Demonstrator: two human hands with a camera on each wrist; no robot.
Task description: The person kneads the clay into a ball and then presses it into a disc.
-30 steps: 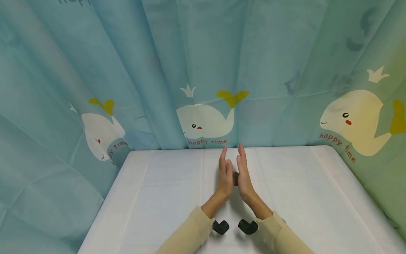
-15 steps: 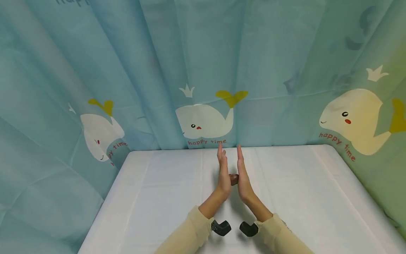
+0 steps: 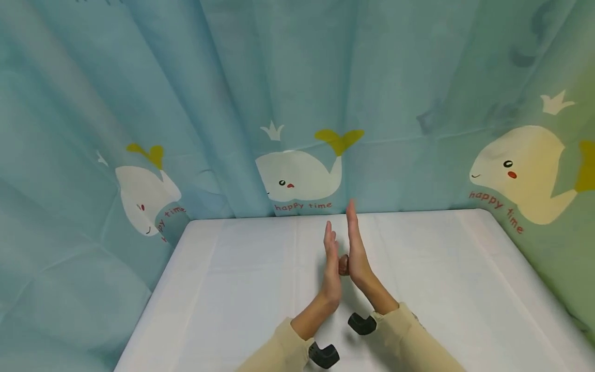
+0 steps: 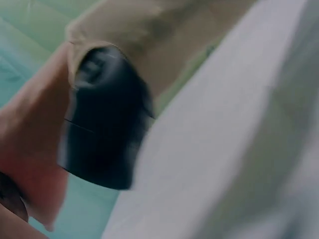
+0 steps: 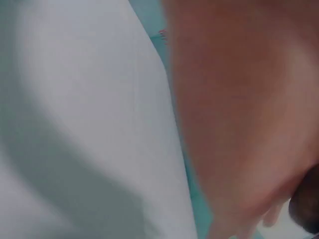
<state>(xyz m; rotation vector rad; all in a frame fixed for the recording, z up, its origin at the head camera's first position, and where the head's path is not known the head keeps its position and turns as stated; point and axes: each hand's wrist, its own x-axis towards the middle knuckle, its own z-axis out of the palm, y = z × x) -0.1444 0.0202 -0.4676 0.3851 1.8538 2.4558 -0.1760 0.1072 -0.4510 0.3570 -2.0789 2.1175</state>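
A small, roundish brown lump [image 3: 343, 265] sits between two upright palms in the head view. My left hand [image 3: 331, 274] presses it from the left, fingers straight and pointing away from me. From the right, the flat palm of my right hand [image 3: 359, 258] bears on it, its fingertips reaching farther forward than the left ones. In the left wrist view the brown lump [image 4: 11, 199] shows partly at the lower left edge. The right wrist view catches the brown lump [image 5: 306, 201] at the lower right, beside a large blurred hand. The palms hide much of its surface.
A white-covered table [image 3: 241, 289] lies under both hands. Behind it hangs a blue-green curtain [image 3: 400, 170] with whale prints. A black wrist device [image 3: 324, 355] juts from the left cuff, and another black device [image 3: 362, 324] from the right cuff.
My left hand has slid back toward me while the right has moved forward, so the palms are now offset. The brown lump stays between them and shows more than a second ago.
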